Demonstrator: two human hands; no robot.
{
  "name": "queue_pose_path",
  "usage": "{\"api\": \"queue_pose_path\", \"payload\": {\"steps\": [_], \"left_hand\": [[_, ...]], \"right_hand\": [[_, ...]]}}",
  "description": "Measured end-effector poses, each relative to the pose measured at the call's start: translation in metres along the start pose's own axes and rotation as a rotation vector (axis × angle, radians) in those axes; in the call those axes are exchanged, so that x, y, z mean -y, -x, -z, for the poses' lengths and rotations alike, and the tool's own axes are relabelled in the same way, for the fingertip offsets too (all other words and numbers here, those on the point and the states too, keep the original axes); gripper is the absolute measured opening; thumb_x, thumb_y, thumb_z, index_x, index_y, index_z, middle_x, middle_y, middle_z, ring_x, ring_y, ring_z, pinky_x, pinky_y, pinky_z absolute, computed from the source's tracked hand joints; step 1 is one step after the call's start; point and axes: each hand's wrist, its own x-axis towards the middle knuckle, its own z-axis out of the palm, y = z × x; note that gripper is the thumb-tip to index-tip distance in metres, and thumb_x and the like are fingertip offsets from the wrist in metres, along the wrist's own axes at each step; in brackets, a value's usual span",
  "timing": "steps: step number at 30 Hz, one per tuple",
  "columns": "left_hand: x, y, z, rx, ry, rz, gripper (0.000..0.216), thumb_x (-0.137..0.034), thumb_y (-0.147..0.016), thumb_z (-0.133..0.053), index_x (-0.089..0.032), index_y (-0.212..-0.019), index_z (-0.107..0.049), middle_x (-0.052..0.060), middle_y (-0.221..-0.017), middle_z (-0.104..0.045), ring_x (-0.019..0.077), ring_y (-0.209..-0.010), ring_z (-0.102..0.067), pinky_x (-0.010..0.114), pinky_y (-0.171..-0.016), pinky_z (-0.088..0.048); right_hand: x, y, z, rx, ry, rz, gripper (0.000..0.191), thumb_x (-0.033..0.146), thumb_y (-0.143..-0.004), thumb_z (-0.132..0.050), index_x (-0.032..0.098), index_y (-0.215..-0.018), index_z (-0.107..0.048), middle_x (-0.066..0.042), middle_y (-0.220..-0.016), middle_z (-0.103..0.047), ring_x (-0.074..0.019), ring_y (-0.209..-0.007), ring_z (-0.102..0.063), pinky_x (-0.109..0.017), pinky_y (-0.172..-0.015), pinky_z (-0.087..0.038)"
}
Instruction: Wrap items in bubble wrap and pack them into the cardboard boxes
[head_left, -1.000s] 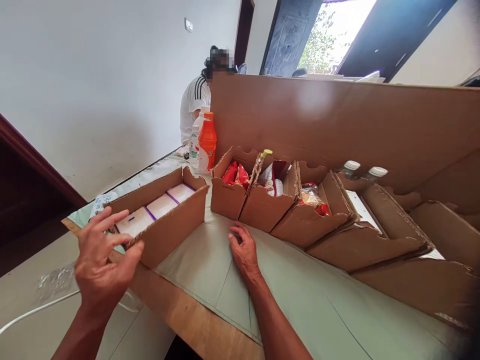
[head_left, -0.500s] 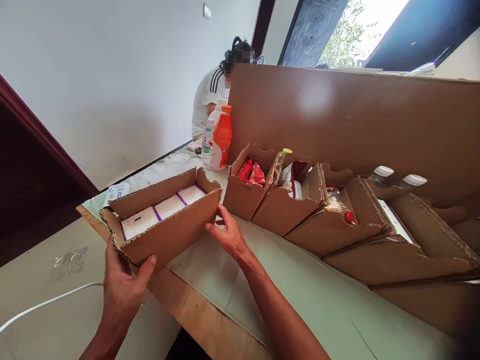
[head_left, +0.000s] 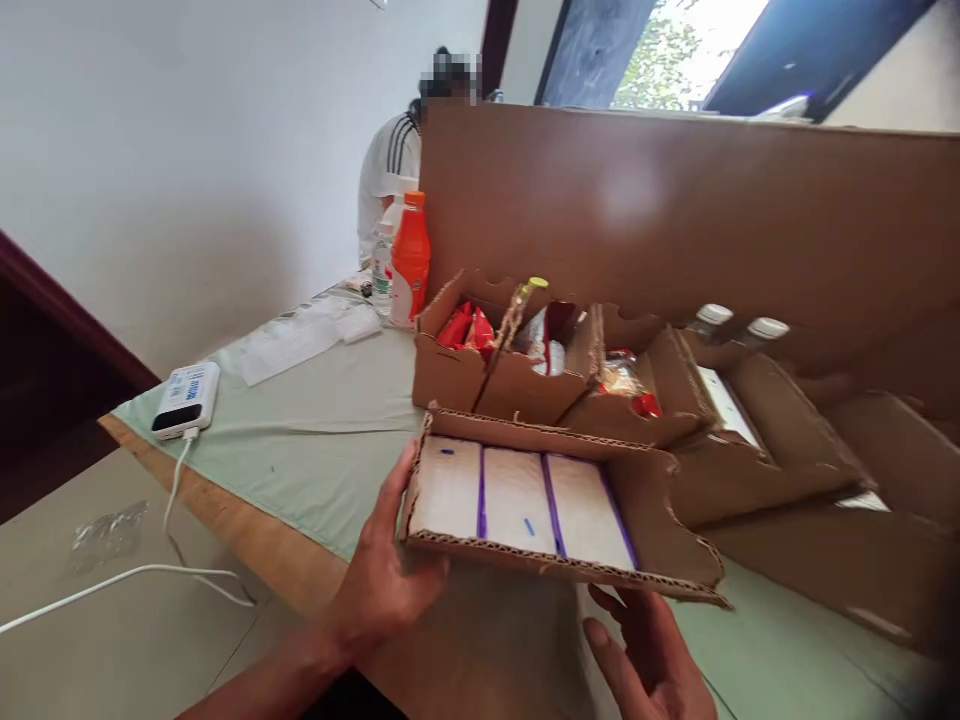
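My left hand (head_left: 394,560) grips the left end of an open cardboard box (head_left: 517,625), with the thumb along its front side. Inside lie three pale, wrapped blocks (head_left: 517,500) with purple edges, side by side, and bare cardboard shows at the box's right end. The box is tipped so its open top faces me. Just below its front edge, toward the right, is my right hand (head_left: 656,655), thumb and fingers apart. The fingertips are close against the box, and whether they bear any of its weight is unclear.
Behind the held box stands a row of cardboard bins (head_left: 450,375) with red packets, bags and white-capped bottles. A tall cardboard panel (head_left: 675,210) backs them. An orange bottle (head_left: 411,265), a power bank (head_left: 187,398) with a white cable, and paper (head_left: 300,340) are leftward. A person (head_left: 386,165) sits beyond.
The box has moved right, across in front of the bins, and turned, its open top tilting toward me. Both hands moved right with it. The power bank and paper are now uncovered.
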Motion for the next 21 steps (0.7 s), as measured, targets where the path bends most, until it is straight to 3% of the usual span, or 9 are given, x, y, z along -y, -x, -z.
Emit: {"api": "queue_pose_path", "payload": {"steps": [4, 7, 13, 21], "left_hand": [[-0.015, -0.04, -0.04, 0.297, 0.013, -0.067, 0.097, -0.012, -0.072, -0.066, -0.021, -0.16, -0.026, 0.01, -0.163, -0.037, 0.0326, -0.151, -0.034, 0.048, -0.124, -0.031], [-0.021, -0.062, -0.065, 0.436, 0.04, -0.058, 0.094, -0.013, -0.072, -0.065, -0.021, -0.158, -0.03, 0.009, -0.164, -0.037, 0.0316, -0.152, -0.032, 0.046, -0.126, -0.025], [-0.002, -0.05, -0.097, 0.348, 0.128, -0.01, 0.082, -0.016, -0.078, -0.063, -0.021, -0.155, -0.035, 0.011, -0.151, -0.052, 0.0323, -0.142, -0.046, 0.048, -0.119, -0.038], [0.032, -0.042, -0.107, 0.379, 0.056, -0.003, 0.077, -0.028, -0.087, -0.063, -0.019, -0.157, -0.031, 0.015, -0.154, -0.048, 0.0321, -0.144, -0.042, 0.051, -0.119, -0.035]], "right_hand": [[-0.011, 0.022, 0.027, -0.287, -0.028, -0.015, 0.071, 0.057, -0.08, -0.072, 0.022, -0.139, -0.053, -0.015, -0.141, -0.06, -0.0338, -0.12, -0.063, -0.044, -0.097, -0.054], [-0.017, 0.032, 0.034, -0.37, -0.057, 0.006, 0.076, 0.054, -0.083, -0.07, 0.024, -0.148, -0.045, -0.014, -0.152, -0.05, -0.0331, -0.125, -0.061, -0.047, -0.103, -0.05], [-0.022, 0.02, 0.047, -0.289, -0.116, -0.079, 0.074, 0.054, -0.083, -0.071, 0.028, -0.148, -0.046, -0.012, -0.151, -0.051, -0.0344, -0.128, -0.059, -0.051, -0.105, -0.049], [-0.006, -0.023, 0.067, -0.219, -0.104, -0.023, 0.066, 0.054, -0.08, -0.075, 0.024, -0.135, -0.056, -0.013, -0.141, -0.06, -0.0303, -0.126, -0.06, -0.047, -0.108, -0.049]]}}
